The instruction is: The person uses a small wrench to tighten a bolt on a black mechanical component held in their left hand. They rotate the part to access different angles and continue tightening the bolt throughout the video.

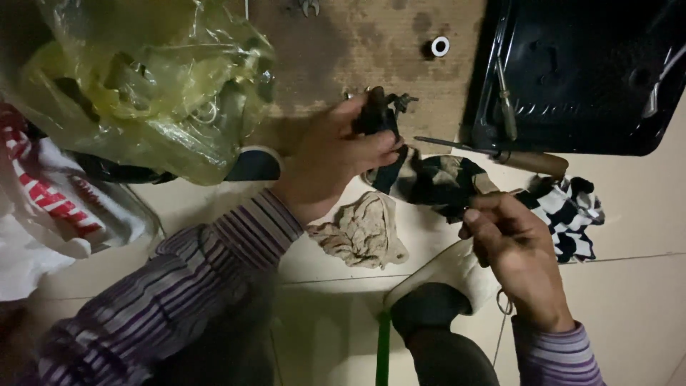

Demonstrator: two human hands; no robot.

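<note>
Gripped in the person's left hand (336,154), just above the centre of the frame, is a small black metal part (375,114) with a bolt-like bit sticking out to its right; the fingers are clenched around it and the thumb presses its side. Lower right of centre, the right hand (514,250) is closed in a pinch on the edge of a dark, crumpled cloth (439,179), which stretches up to the left until it lies just under the black part. Both arms wear purple and white striped sleeves (236,243).

Just beside the right hand, to its right, lies a black and white striped rag (572,211). Below the left hand, a beige rag (364,232) sits bunched on the pale tiled floor (629,300). A wooden-handled tool (529,163) with a thin metal shaft lies above the dark cloth, touching the lower edge of a black metal tray (586,71) that fills the upper right of the frame. A small metal ring (440,46) rests on a worn wooden board (357,50) at the top centre. A yellow-green plastic bag (143,78) bulges in the upper left, with a red and white bag (50,200) beneath it at the left edge. At the bottom centre, a dark foot in a pale sandal (446,275) shows.
</note>
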